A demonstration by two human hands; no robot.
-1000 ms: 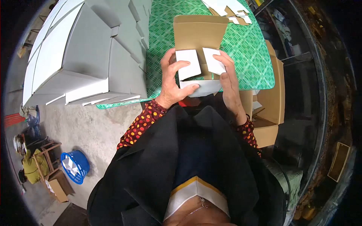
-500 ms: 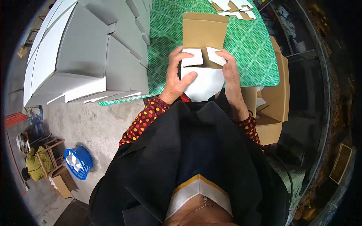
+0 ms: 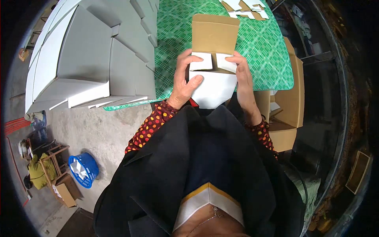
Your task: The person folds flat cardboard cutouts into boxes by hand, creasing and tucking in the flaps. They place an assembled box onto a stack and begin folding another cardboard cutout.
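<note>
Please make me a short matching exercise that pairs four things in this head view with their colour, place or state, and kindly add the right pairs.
Things
1. Small box
2. Basket
3. Tablecloth
4. Cardboard pieces

Descriptions
A. Green, with a plaid pattern
B. Lying in a loose pile, white and brown
C. Held in both hands, with its lid raised
D. Blue, on the floor

Right pairs: 1-C, 2-D, 3-A, 4-B
</note>
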